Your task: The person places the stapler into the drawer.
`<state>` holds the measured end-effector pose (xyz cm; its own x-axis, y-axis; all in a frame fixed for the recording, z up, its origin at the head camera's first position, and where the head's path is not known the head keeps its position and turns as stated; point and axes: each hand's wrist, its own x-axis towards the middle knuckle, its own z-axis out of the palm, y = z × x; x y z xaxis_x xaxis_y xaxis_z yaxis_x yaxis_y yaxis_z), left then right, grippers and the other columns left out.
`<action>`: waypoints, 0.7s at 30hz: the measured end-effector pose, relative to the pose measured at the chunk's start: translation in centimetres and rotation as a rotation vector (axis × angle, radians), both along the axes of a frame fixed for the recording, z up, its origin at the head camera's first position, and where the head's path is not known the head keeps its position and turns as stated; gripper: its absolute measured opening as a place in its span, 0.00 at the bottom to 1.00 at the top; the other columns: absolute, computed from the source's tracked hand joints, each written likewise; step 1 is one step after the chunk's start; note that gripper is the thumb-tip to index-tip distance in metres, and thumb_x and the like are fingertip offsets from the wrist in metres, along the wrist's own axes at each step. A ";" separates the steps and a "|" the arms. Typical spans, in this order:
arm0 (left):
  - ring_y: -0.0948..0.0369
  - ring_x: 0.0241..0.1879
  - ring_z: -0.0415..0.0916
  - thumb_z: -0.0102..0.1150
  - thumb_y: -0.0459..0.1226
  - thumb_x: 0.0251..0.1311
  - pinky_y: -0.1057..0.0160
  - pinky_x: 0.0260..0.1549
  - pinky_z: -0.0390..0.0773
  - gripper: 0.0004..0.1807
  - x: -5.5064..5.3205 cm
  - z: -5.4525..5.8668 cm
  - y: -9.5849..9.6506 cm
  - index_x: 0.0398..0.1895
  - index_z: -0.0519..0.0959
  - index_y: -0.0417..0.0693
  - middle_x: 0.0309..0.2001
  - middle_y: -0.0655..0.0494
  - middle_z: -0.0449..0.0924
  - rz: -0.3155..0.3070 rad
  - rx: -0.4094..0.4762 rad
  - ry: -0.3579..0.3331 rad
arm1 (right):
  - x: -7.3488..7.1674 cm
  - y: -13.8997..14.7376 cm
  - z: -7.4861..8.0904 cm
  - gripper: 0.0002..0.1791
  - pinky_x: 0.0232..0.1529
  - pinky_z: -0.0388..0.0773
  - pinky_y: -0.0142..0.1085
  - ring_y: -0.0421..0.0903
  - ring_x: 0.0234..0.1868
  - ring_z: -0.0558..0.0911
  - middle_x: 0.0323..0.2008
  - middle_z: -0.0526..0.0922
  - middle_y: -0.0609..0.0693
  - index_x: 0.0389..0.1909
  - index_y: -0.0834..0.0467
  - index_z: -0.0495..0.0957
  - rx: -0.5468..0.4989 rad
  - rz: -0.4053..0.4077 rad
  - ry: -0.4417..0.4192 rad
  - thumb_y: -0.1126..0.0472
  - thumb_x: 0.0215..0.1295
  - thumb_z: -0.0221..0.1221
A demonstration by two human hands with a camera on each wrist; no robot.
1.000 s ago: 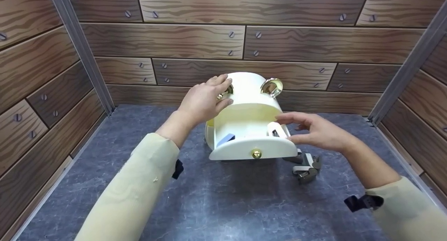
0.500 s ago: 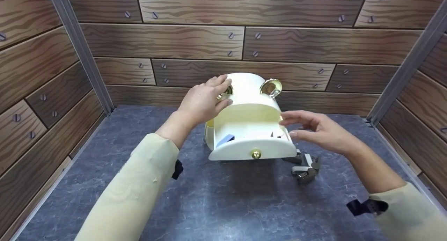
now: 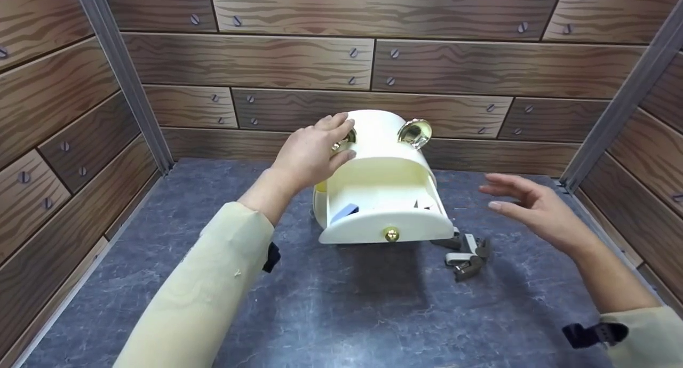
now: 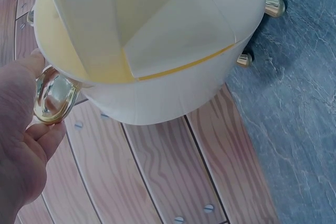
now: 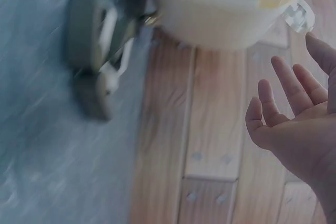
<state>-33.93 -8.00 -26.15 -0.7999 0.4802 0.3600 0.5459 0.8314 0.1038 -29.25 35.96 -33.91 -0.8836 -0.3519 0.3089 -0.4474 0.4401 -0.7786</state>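
Observation:
A white rounded box (image 3: 376,128) with gold ears stands at the middle back, its drawer (image 3: 352,228) pulled out toward me. My left hand (image 3: 312,153) holds the left gold ear (image 4: 55,98), thumb and fingers around it in the left wrist view. In the drawer lie a blue piece (image 3: 344,212) at left and, at right, a white thing with dark parts (image 3: 425,205), mostly hidden by the drawer front. My right hand (image 3: 533,210) hovers right of the box, fingers loosely bent and holding nothing. The right gold ear (image 3: 415,133) is untouched.
Dark grey and white stapler-like things (image 3: 468,257) lie on the blue-grey tabletop (image 3: 331,304), just right of the drawer. A round gold knob (image 3: 391,234) sits on the drawer front. Wood-patterned walls (image 3: 299,64) enclose the back and both sides.
My right hand has let go of the white thing at the drawer's right side and drawn away to the right. That thing now lies lower in the drawer. My left hand stays put.

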 end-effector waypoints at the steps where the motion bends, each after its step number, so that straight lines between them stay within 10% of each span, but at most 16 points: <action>1: 0.50 0.80 0.58 0.54 0.55 0.79 0.45 0.76 0.64 0.37 0.0 0.0 0.0 0.84 0.62 0.52 0.83 0.53 0.57 0.000 -0.001 -0.002 | -0.1 0.7 -0.6 0.28 0.56 0.81 0.27 0.35 0.60 0.83 0.64 0.84 0.52 0.76 0.61 0.71 0.005 -0.016 -0.006 0.64 0.78 0.62; 10: 0.49 0.80 0.59 0.55 0.54 0.79 0.45 0.76 0.64 0.37 0.1 0.1 0.0 0.84 0.62 0.52 0.83 0.52 0.58 -0.014 0.011 0.004 | -0.6 4.7 -5.9 0.31 0.55 0.80 0.24 0.30 0.58 0.82 0.60 0.84 0.38 0.75 0.67 0.69 -0.005 -0.084 -0.113 0.62 0.76 0.65; 21: 0.49 0.80 0.59 0.55 0.54 0.79 0.45 0.76 0.64 0.37 0.1 0.0 0.0 0.84 0.63 0.51 0.83 0.52 0.58 -0.012 0.019 0.007 | -0.7 5.2 -9.6 0.35 0.57 0.79 0.26 0.37 0.62 0.80 0.70 0.74 0.70 0.76 0.70 0.67 0.032 -0.055 -0.229 0.63 0.73 0.67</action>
<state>-33.80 -8.03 -26.19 -0.7912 0.4833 0.3748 0.5570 0.8225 0.1153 -29.93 41.15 -43.56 -0.9476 -0.3072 0.0873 -0.2348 0.4851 -0.8424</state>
